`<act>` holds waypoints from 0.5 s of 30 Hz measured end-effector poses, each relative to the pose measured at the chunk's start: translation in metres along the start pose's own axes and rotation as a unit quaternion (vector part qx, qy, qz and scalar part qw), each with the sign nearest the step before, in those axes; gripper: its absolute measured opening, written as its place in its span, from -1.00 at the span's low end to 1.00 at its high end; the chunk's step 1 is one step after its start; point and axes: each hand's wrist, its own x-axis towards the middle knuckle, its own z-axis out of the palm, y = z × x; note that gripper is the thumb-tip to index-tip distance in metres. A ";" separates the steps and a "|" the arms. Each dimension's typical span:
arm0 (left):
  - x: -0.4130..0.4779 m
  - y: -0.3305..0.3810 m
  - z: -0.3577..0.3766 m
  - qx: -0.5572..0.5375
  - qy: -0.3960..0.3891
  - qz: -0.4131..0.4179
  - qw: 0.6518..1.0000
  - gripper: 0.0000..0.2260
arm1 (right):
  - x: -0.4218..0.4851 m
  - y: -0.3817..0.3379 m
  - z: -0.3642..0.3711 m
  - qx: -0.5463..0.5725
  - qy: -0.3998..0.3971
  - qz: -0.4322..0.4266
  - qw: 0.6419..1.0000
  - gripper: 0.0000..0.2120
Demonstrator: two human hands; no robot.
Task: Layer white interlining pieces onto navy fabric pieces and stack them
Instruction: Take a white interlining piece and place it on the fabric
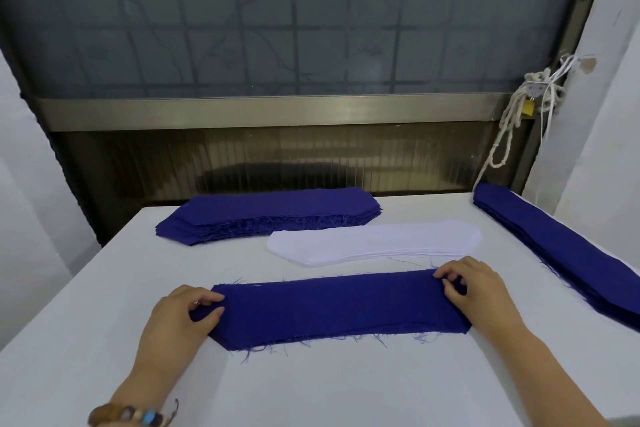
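A navy piece (339,308) lies flat on the white table (346,392), near the front & across the view, w/ frayed threads along its long sides; if more layers are under it, I cannot tell. The left hand (180,319) pinches its left end, thumb & forefinger curled on the cloth. The right hand (481,291) grips the right end, fingers curled over the far corner. Just behind the piece, not touching it, is the white interlining stack (374,241). Behind that, at back left, sits a navy stack (273,213). A second navy pile (554,246) runs along the table's right side. The left wrist has a bead bracelet (131,414). At the back is a window (277,28); a white rope (512,121) hangs at its right.
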 end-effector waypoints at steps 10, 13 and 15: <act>0.027 0.029 -0.014 0.225 -0.083 0.005 0.971 -0.84 | 0.015 -0.026 0.009 -0.024 -0.098 -0.041 0.994 -0.75; 0.048 0.044 -0.012 0.283 -0.124 -0.042 0.950 -0.74 | 0.030 -0.047 0.020 -0.042 -0.119 -0.047 0.991 -0.75; 0.063 0.051 -0.010 0.281 -0.151 -0.059 0.946 -0.72 | 0.043 -0.064 0.030 -0.037 -0.119 -0.053 0.991 -0.75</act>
